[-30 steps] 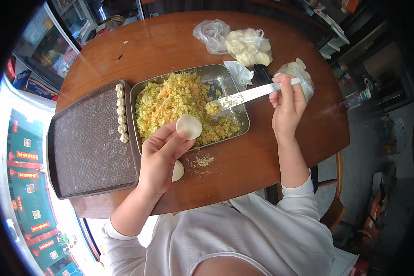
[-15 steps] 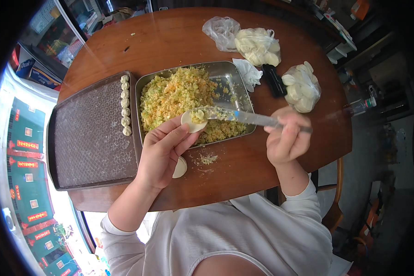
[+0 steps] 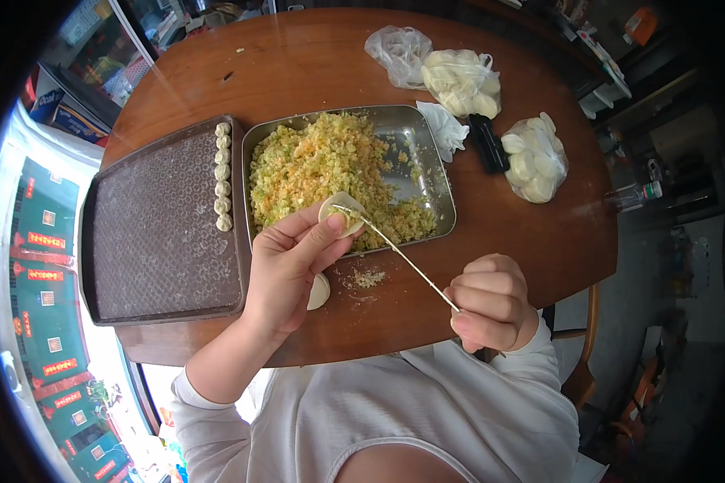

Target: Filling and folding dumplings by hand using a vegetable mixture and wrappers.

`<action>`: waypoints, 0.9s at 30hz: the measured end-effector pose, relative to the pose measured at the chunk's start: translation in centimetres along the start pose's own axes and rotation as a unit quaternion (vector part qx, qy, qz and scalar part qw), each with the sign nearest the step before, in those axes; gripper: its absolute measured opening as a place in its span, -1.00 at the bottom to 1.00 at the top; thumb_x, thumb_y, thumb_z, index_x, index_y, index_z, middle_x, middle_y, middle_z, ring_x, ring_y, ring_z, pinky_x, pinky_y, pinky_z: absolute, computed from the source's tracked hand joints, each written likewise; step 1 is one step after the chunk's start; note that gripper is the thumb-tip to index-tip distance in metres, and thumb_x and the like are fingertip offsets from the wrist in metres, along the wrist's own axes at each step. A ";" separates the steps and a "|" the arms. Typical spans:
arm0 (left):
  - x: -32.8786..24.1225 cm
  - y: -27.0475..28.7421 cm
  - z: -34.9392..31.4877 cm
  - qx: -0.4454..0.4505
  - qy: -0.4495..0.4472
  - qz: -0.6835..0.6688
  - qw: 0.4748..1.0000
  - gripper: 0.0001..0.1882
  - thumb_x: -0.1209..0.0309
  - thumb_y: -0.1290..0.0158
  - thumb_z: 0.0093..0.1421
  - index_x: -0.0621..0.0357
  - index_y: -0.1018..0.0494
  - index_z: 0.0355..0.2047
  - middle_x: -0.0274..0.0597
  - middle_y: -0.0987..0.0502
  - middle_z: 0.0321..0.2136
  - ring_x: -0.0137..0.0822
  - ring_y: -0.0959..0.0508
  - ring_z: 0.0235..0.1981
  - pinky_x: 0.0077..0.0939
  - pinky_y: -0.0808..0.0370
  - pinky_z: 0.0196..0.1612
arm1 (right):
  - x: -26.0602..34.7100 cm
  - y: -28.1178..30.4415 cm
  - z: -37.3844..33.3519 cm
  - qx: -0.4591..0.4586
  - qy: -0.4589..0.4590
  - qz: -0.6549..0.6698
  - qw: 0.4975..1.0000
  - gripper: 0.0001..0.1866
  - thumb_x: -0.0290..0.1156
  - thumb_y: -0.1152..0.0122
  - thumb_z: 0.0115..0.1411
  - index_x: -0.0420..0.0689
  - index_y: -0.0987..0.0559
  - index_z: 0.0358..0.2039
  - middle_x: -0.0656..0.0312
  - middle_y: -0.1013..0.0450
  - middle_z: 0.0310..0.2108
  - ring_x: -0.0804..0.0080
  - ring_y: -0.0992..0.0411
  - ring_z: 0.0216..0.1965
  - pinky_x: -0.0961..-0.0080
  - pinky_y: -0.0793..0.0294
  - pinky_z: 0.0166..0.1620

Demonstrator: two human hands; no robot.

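Observation:
My left hand (image 3: 286, 262) pinches a round dumpling wrapper (image 3: 329, 207) over the near edge of the metal pan (image 3: 415, 133). Some filling lies on the wrapper. In my right hand (image 3: 498, 304) is the end of a long, thin, flat spatula (image 3: 411, 264), now seen edge-on. Its far tip touches the filling on the wrapper. A heap of chopped yellow, green and orange filling (image 3: 318, 157) takes up the pan's left and middle. Below my left hand, partly covered by it, another pale wrapper (image 3: 320, 293) lies on the table.
Left of the pan, a dark tray (image 3: 161, 229) carries a column of several dumplings (image 3: 222, 171) along its right side. Bags of wrappers (image 3: 461, 83) (image 3: 534, 161), a crumpled bag (image 3: 397, 56), white tissue (image 3: 443, 130) and a black object (image 3: 488, 145) sit beyond the pan. Crumbs (image 3: 369, 278) dot the wooden table.
My right hand has come down toward me and turned, tipping the spatula from its flat face to its edge. Its tip has moved onto the wrapper, which my left hand still holds.

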State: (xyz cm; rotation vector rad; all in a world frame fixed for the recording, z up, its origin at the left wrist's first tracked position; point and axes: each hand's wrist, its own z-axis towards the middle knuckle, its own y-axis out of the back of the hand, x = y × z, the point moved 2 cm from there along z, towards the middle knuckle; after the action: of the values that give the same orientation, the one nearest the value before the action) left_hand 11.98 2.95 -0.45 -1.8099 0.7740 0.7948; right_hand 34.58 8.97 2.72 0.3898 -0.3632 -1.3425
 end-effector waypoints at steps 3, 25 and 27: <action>0.1 -0.1 -0.1 -0.012 -0.005 0.011 1.000 -0.71 0.47 -0.11 0.30 0.36 -0.50 -0.01 -0.12 -0.61 -0.16 -0.40 -0.63 -0.16 -0.66 -0.64 -0.10 | 0.3 -0.2 0.1 -0.009 0.011 0.008 1.000 -0.79 -0.20 -0.13 0.35 -0.08 -0.49 -0.23 0.27 -0.45 -0.43 0.49 -0.42 -0.43 0.61 -0.49 -0.47; 0.9 0.4 -0.2 0.001 -0.035 0.037 0.999 -0.75 0.42 -0.14 0.29 0.34 -0.53 -0.10 -0.13 -0.64 -0.23 -0.34 -0.66 -0.21 -0.52 -0.62 -0.11 | 0.5 -0.4 -0.4 -0.065 0.036 0.003 0.997 -0.75 -0.18 -0.11 0.36 -0.12 -0.47 -0.19 0.24 -0.44 -0.42 0.48 -0.42 -0.43 0.62 -0.48 -0.49; 0.9 0.4 -0.2 0.002 -0.036 0.027 0.999 -0.74 0.41 -0.15 0.29 0.33 -0.53 -0.09 -0.13 -0.64 -0.23 -0.33 -0.66 -0.20 -0.53 -0.62 -0.11 | 0.5 -0.4 -0.7 -0.075 0.037 0.006 0.997 -0.74 -0.18 -0.10 0.37 -0.13 -0.46 -0.19 0.23 -0.44 -0.41 0.45 -0.43 -0.42 0.61 -0.49 -0.49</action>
State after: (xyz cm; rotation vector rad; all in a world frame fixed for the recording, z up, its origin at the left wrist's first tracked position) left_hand 12.24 2.50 -1.34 -1.7534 0.7795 0.8876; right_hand 34.61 8.47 1.93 0.3106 -0.2020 -1.3314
